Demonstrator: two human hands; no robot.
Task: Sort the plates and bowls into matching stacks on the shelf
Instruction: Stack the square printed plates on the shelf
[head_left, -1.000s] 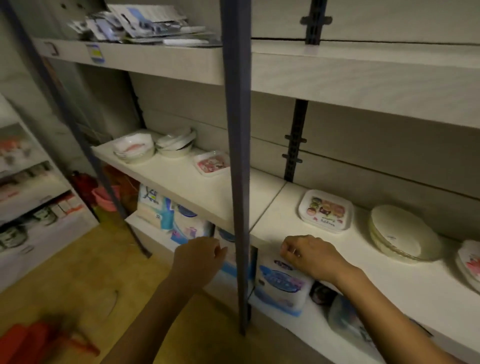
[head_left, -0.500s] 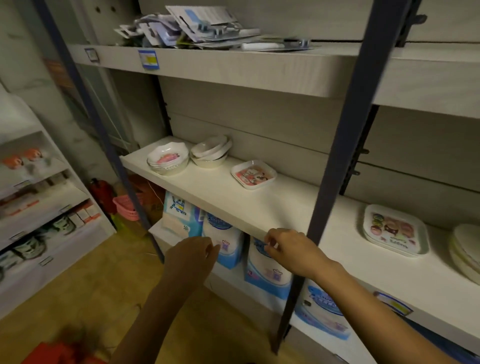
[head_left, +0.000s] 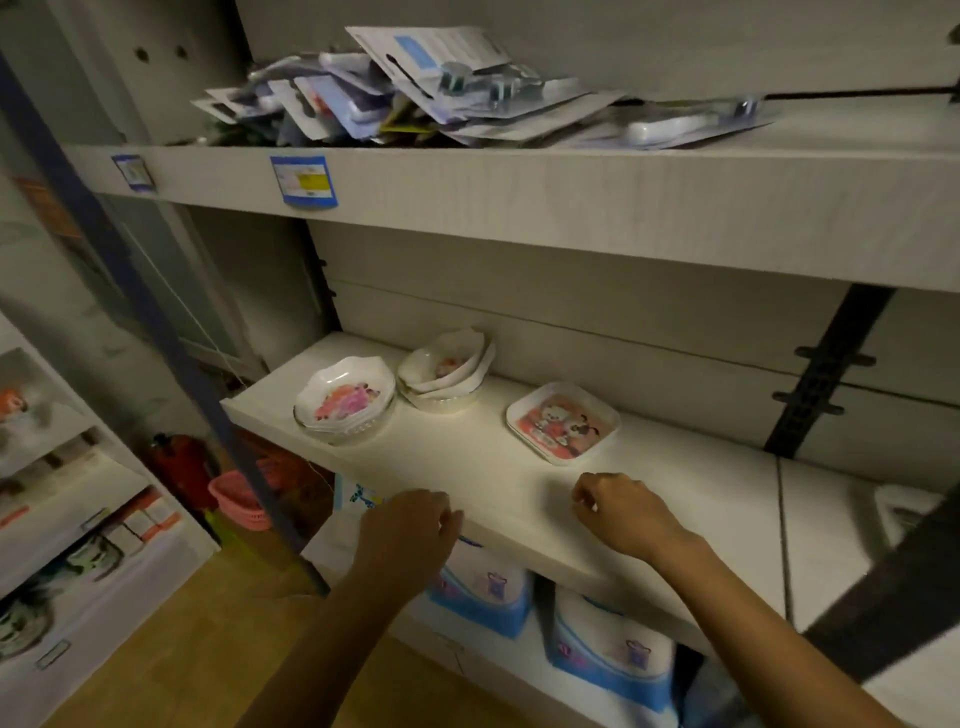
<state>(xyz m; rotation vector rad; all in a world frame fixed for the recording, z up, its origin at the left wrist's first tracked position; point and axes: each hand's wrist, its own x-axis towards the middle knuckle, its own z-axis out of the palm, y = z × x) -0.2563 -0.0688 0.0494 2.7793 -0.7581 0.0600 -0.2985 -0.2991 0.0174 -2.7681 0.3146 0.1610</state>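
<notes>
On the white middle shelf (head_left: 467, 483) a stack of scalloped white bowls with a pink print (head_left: 344, 399) sits at the left end. Just right of it is an untidy, tilted stack of white bowls (head_left: 445, 370). A square plate with a cartoon print (head_left: 562, 421) lies alone farther right. My left hand (head_left: 410, 525) hovers at the shelf's front edge, fingers curled, holding nothing. My right hand (head_left: 621, 512) is over the shelf in front of the square plate, fingers loosely curled and empty.
The upper shelf (head_left: 519, 197) overhangs, piled with blister-packed goods (head_left: 415, 93). A blue upright post (head_left: 156, 338) stands at the left, a dark post (head_left: 883, 597) at the right. Tissue packs (head_left: 483, 592) fill the lower shelf. A pink basket (head_left: 236, 499) sits on the floor.
My view has swung left along the shelf: the bowl stacks and small square plate are now central, the right-hand plates are out of view. Both hands moved left, still empty.
</notes>
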